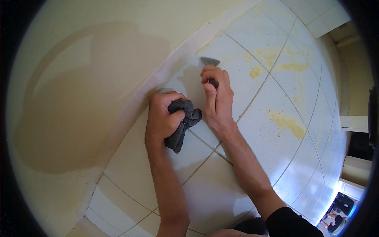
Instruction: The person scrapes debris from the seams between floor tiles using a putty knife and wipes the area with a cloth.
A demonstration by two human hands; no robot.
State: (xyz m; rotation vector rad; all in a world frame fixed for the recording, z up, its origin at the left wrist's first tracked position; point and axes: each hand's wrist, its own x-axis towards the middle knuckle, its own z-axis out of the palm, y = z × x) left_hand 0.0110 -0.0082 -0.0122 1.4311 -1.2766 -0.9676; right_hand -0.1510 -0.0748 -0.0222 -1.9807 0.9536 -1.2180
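Note:
My left hand (pixel 162 116) is closed around a crumpled dark grey cloth (pixel 179 132), close to where the tiled surface (pixel 205 173) meets the wall. Further out and to the right, my right hand (pixel 219 93) grips a scraper (pixel 210 61) by its dark handle. Its flat metal blade sticks out past my fingers over a white tile; whether the edge touches the tile I cannot tell. Most of the handle is hidden in my fist. Yellowish residue (pixel 287 123) is smeared on the tiles to the right of my right forearm, with more patches (pixel 293 66) further off.
A cream wall (pixel 79 98) with a pale lower strip (pixel 146 87) runs along the left, carrying my shadow. Grout lines cross the white tiles diagonally. At the far right are recessed openings (pixel 357 148), and at lower right a person (pixel 335 223) partly shows.

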